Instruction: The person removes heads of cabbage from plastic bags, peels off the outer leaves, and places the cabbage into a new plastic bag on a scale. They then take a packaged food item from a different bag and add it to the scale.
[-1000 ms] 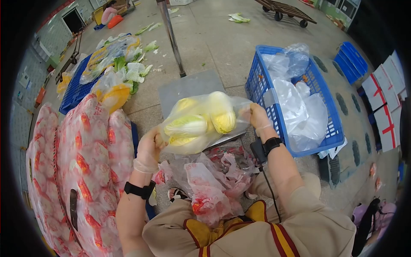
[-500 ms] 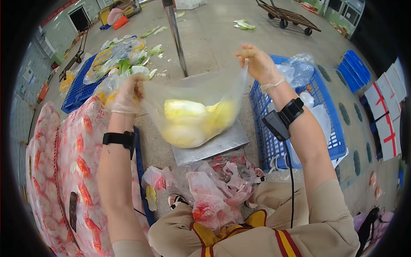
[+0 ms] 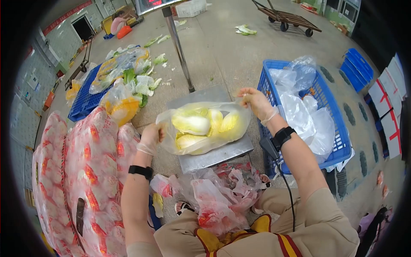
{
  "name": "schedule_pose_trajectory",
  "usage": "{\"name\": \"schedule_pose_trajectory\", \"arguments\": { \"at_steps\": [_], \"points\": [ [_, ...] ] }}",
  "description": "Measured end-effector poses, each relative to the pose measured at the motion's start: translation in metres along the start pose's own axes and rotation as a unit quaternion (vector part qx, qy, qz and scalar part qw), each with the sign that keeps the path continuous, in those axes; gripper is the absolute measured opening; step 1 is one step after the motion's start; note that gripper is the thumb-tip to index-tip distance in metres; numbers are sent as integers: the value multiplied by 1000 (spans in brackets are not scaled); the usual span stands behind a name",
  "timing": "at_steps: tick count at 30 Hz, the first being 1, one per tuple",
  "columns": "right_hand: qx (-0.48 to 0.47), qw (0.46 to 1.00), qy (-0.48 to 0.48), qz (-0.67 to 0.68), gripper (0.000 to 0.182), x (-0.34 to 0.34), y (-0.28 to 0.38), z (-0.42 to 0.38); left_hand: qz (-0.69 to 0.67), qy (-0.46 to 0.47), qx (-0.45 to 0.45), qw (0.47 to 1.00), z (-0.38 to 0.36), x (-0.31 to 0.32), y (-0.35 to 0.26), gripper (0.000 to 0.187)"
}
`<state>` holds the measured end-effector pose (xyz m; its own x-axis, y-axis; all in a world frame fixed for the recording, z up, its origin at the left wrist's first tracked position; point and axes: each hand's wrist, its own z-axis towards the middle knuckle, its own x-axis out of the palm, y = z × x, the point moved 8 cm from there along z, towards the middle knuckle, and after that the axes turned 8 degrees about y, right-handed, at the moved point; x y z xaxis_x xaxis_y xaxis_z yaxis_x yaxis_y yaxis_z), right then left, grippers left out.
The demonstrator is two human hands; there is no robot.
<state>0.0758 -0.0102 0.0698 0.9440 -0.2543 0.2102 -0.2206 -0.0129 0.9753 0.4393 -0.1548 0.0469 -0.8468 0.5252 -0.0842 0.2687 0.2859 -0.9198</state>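
Observation:
Several pale yellow napa cabbages (image 3: 192, 122) lie inside a clear plastic bag (image 3: 168, 143), which rests over the metal platform (image 3: 216, 159) of a floor scale. My left hand (image 3: 150, 136), in a thin clear glove, pinches the bag's left edge. At the bag's upper right corner, my right hand (image 3: 258, 105) is closed on the plastic, also gloved. The bag's mouth is stretched between the two hands. Behind the platform rises the scale's metal post (image 3: 180, 53), with part of a lit display (image 3: 155, 2) at the top of the view.
On the right stands a blue crate (image 3: 338, 150) with clear bags in it. Large pink-and-white packed sacks (image 3: 87, 175) fill the left. Crumpled plastic (image 3: 214, 195) lies before my feet. A blue pallet (image 3: 83, 103), cabbage leaves (image 3: 245, 30) and a cart (image 3: 284, 17) are farther off.
Both hands have come down, lowering the bag of napa cabbages from a raised, hanging shape to a flatter one over the scale. The view has tilted up, showing the display.

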Motion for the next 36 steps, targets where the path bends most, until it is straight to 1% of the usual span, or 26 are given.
{"name": "schedule_pose_trajectory", "arguments": {
  "at_steps": [2, 3, 4, 6, 7, 8, 9, 10, 11, 12, 14, 15, 17, 18, 20, 21, 24, 25, 27, 29, 30, 31, 32, 33, 34, 36],
  "points": [
    [3, 1000, -1, 13, 32, -4, -8, -5, -55, 2, -25, 998, 4, -7, 23, 27],
    [6, 1000, 7, -7, 33, -2, -14, -10, 123, 30, 41, 991, 25, -21, 40, 27],
    [1, 999, 17, -31, 34, 1, -13, -13, 298, 48, 114, 947, 44, -33, 51, 27],
    [52, 997, -23, -58, 40, 3, -16, -26, 413, 63, 189, 889, 36, -21, 50, 30],
    [44, 996, -23, -77, 42, 3, -18, -29, 306, 24, 117, 945, 22, -20, 40, 26],
    [43, 994, -24, -94, 44, 2, -22, -33, 189, -11, 39, 981, 2, -18, 37, 24],
    [31, 995, -22, -96, 44, 3, -21, -39, 190, -15, 50, 980, -4, -16, 34, 24],
    [32, 984, -29, -171, 45, 3, -18, -45, 119, -6, 66, 991, -12, -14, 29, 22],
    [36, 968, -35, -245, 47, 1, -15, -49, 47, 5, 78, 996, -19, -11, 25, 28],
    [32, 969, -34, -244, 47, -2, -12, -50, 48, 2, 81, 996, -26, -13, 20, 28],
    [43, 914, -77, -396, 51, -10, 3, -59, 80, -78, 85, 990, -67, -18, -11, 49],
    [43, 914, -77, -396, 51, -11, 8, -64, 80, -79, 85, 990, -75, -20, -16, 49],
    [0, 904, -147, -401, 56, -23, 30, -74, 91, -138, 74, 983, -90, -46, -21, 59],
    [1, 904, -147, -401, 56, -26, 32, -76, 91, -138, 72, 983, -89, -63, -17, 59],
    [-72, 892, -214, -392, 53, -42, 45, -82, 81, -104, 53, 990, -87, -84, -10, 60],
    [-94, 897, -225, -369, 43, -50, 41, -79, 65, -117, 63, 989, -96, -88, -11, 57],
    [-95, 919, -213, -319, 30, -44, 59, -99, 65, -94, 43, 992, -116, -98, -15, 45],
    [-89, 919, -214, -320, 30, -41, 63, -104, 65, -92, 38, 993, -124, -95, -19, 45],
    [-143, 912, -219, -317, 23, -27, 75, -118, 102, -145, 54, 983, -151, -93, -34, 32],
    [-165, 901, -133, -378, 25, 18, 86, -130, 150, -70, 115, 979, -173, -80, -45, 31],
    [-142, 895, -61, -418, 28, 48, 82, -137, 258, -34, 210, 942, -151, -111, -18, 35],
    [-121, 884, 14, -451, 31, 75, 75, -141, 194, -25, 164, 967, -153, -103, -11, 37],
    [-92, 890, 91, -437, 34, 97, 55, -144, 132, -19, 115, 984, -168, -91, -10, 38],
    [-71, 893, 162, -414, 37, 118, 29, -149, 128, -16, 79, 989, -191, -78, -3, 38],
    [-55, 894, 172, -410, 37, 127, 7, -154, 144, -40, 52, 987, -207, -69, -8, 39],
    [125, 806, 341, -467, 42, 153, -69, -175, 163, -67, 19, 984, -218, -72, 9, 40]
  ]
}}
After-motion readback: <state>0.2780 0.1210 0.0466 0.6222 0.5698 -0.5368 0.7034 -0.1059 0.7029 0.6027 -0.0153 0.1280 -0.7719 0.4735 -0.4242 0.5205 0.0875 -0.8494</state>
